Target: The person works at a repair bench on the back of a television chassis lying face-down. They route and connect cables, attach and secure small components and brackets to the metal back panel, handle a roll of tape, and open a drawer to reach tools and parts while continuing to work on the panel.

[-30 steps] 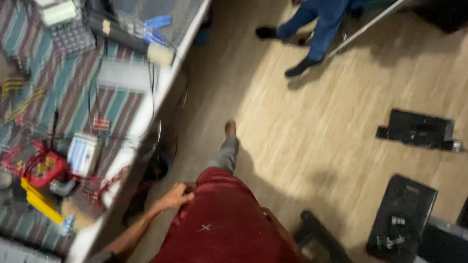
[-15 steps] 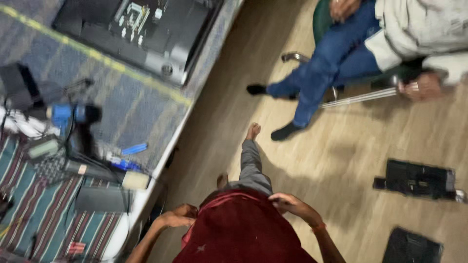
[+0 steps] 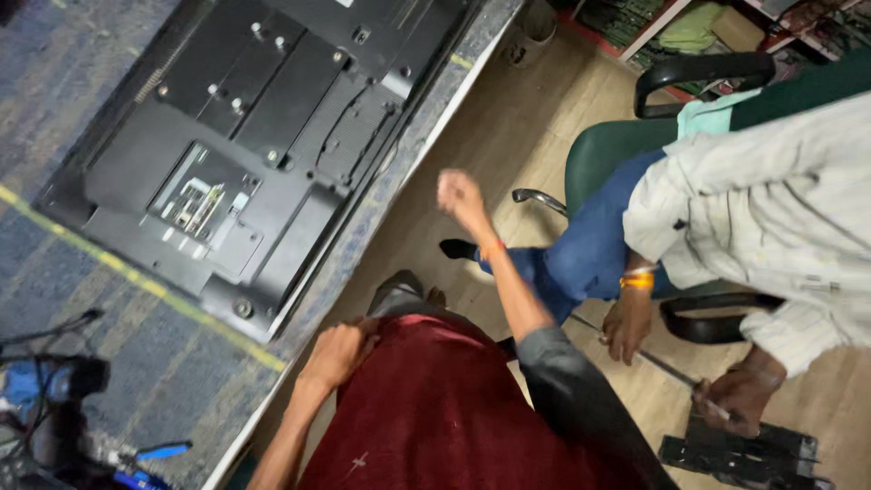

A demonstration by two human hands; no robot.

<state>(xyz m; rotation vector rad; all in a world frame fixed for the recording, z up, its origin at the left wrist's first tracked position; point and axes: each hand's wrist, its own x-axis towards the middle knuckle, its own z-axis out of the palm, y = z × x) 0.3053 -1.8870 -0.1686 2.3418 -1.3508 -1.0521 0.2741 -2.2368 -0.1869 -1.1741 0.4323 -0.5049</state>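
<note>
My left hand (image 3: 337, 352) lies on the top edge of my maroon garment (image 3: 435, 408), close to the table's edge, its fingers curled into the cloth. Out over the wooden floor, my right hand (image 3: 459, 194) is raised and blurred, with the fingers closed and nothing in them; an orange band circles that wrist. A large flat screen (image 3: 254, 136) lies face down on the table, showing its black back panel, an open circuit-board window and screws. It is to the left of both hands, and neither hand touches it.
A blue-grey cloth with a yellow stripe (image 3: 136, 281) covers the table. Cables and blue-handled tools (image 3: 54, 399) lie at its lower left. Another person in a light shirt and blue trousers sits on a green chair (image 3: 599, 154), holding a thin rod (image 3: 671, 372). A black panel (image 3: 744, 454) lies on the floor.
The view has swung along the table from the tools to the flat screen. My right hand has lifted from my lap into the air. The seated person now appears much closer.
</note>
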